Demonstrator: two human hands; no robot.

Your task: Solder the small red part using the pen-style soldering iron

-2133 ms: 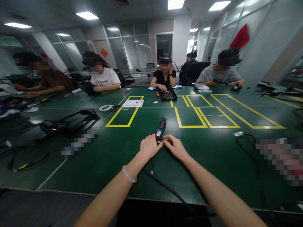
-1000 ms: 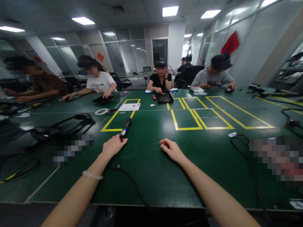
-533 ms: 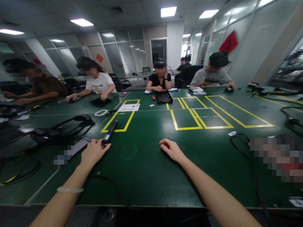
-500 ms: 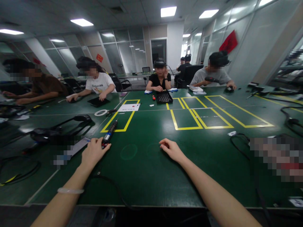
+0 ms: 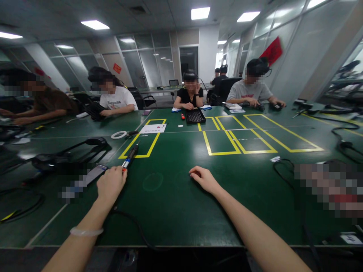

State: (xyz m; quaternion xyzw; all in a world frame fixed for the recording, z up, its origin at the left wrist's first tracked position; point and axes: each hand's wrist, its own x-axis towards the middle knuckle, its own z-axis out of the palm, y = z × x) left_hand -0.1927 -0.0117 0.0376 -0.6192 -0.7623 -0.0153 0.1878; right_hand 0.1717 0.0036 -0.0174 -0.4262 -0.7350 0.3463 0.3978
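Observation:
My left hand [image 5: 111, 184] is closed around the rear end of a slim electric screwdriver [image 5: 130, 156]. Its body is black with a blue and silver band, red-orange shows by my fingers, and the thin tip points away from me. The grip end is hidden under my palm. Just left of that hand lies a phone [image 5: 96, 173], partly blurred out. My right hand [image 5: 205, 179] rests on the green table [image 5: 170, 215] with its fingers loosely bent and a gap beside the thumb; nothing shows in it.
Yellow tape boxes [image 5: 224, 153] mark the table ahead, with a white paper [image 5: 153, 128] on the left one. A black cable [image 5: 133, 219] runs near my left forearm. A black tray [image 5: 195, 116] stands before a person opposite. Black gear [image 5: 70, 155] lies left.
My left hand has closed around the screwdriver, its fingers before spread over the rear end. The person in white has raised a dark flat object; the person in grey has lowered a dark handheld thing.

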